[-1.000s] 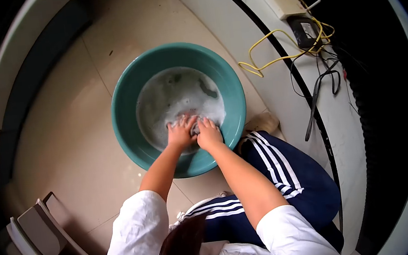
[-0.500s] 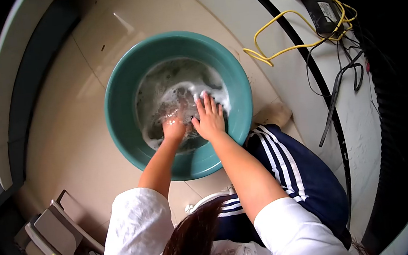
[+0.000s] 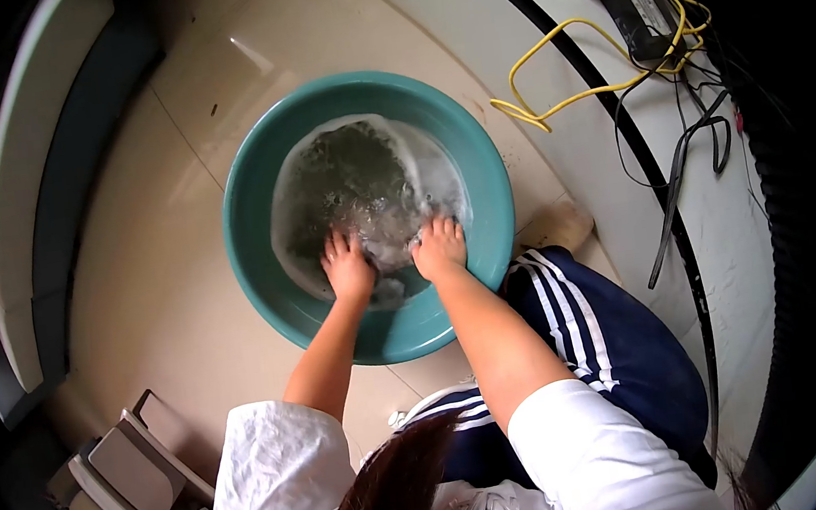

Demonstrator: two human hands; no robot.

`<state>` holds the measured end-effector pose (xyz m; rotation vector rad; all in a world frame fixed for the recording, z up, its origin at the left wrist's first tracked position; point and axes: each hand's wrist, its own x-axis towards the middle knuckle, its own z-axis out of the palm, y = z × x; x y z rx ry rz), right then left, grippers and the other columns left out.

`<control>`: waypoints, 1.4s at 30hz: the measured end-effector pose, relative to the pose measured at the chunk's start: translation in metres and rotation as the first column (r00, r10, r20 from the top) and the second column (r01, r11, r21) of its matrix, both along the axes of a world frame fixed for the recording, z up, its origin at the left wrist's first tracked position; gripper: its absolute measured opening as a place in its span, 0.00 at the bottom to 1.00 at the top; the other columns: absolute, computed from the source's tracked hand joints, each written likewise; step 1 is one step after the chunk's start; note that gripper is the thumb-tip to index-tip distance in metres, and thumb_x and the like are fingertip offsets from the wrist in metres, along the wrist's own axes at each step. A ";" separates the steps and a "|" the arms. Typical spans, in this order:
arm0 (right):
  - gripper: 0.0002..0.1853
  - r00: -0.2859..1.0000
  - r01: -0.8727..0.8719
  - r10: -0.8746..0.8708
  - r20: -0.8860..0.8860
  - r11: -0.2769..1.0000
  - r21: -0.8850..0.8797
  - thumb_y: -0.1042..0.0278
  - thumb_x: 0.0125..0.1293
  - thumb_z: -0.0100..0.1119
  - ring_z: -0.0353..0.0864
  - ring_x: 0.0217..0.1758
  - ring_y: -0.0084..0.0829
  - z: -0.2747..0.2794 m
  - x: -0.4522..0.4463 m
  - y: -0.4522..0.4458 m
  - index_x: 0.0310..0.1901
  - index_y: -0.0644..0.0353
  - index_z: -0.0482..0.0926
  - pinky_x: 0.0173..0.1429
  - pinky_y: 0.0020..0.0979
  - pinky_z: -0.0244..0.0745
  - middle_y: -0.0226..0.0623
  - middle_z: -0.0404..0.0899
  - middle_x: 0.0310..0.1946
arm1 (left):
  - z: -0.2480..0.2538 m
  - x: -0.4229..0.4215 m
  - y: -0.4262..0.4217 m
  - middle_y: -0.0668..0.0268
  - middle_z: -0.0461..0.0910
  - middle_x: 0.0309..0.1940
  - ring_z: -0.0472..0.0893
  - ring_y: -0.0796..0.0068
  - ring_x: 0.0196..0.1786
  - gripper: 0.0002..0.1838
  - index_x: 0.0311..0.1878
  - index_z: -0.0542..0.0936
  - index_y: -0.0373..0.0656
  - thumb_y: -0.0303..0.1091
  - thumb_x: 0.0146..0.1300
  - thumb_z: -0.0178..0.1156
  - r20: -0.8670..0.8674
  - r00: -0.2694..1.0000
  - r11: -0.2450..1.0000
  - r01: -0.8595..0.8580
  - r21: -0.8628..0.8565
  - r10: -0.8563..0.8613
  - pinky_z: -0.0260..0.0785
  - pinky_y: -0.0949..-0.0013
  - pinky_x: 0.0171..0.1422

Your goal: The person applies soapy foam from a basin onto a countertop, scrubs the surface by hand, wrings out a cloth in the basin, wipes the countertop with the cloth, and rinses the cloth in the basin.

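Note:
A round teal basin (image 3: 251, 202) on the floor holds cloudy water (image 3: 344, 177) with white foam. My left hand (image 3: 347, 270) is palm down at the near left of the water, its fingers apart and the tips wet. To its right, my right hand (image 3: 441, 248) also faces down, fingers slightly spread and bent at the foam's edge. Bubbles and splashed water lie between the two hands. Something greyish shows under the surface near them, too blurred to name. Neither hand visibly holds anything.
The basin stands on beige floor tiles (image 3: 153, 224). My leg in navy trousers with white stripes (image 3: 600, 354) is close to its right side. A yellow cable (image 3: 553, 117) and a black adapter (image 3: 638, 22) lie at upper right. A grey folding stool-like object (image 3: 136, 472) is at lower left.
My left hand has come out of the deeper splash, its fingers now visible. My right hand has moved slightly right and nearer to me, fingers more bent. The foam has shifted, baring darker water.

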<state>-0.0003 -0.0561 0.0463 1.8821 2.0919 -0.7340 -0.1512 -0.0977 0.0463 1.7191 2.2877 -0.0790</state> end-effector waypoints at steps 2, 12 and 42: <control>0.24 0.999 -0.018 0.022 0.033 0.992 -0.124 0.52 0.59 0.51 0.62 0.63 0.39 0.006 0.002 0.004 0.52 0.59 0.72 0.65 0.40 0.55 0.41 0.70 0.54 | -0.016 -0.005 -0.011 0.57 0.60 0.62 0.58 0.53 0.65 0.34 0.61 0.65 0.56 0.28 0.46 0.56 0.000 0.978 0.977 0.210 -0.023 -0.210 0.55 0.47 0.61; 0.15 0.978 0.200 -0.209 -0.012 0.951 -0.236 0.62 0.56 0.48 0.76 0.49 0.43 -0.007 0.002 0.009 0.39 0.62 0.79 0.55 0.38 0.69 0.47 0.77 0.43 | -0.015 0.021 0.012 0.55 0.64 0.60 0.60 0.54 0.64 0.27 0.54 0.72 0.46 0.29 0.45 0.56 0.011 0.998 0.998 0.063 0.008 -0.063 0.53 0.46 0.64; 0.17 0.875 0.291 -0.403 -0.269 0.881 -0.372 0.63 0.61 0.48 0.70 0.55 0.43 0.033 0.006 0.023 0.51 0.59 0.71 0.54 0.39 0.69 0.44 0.69 0.54 | 0.093 0.032 0.037 0.66 0.74 0.42 0.73 0.60 0.48 0.23 0.43 0.79 0.49 0.22 0.38 0.59 0.293 0.949 0.985 0.076 0.155 -0.119 0.69 0.62 0.49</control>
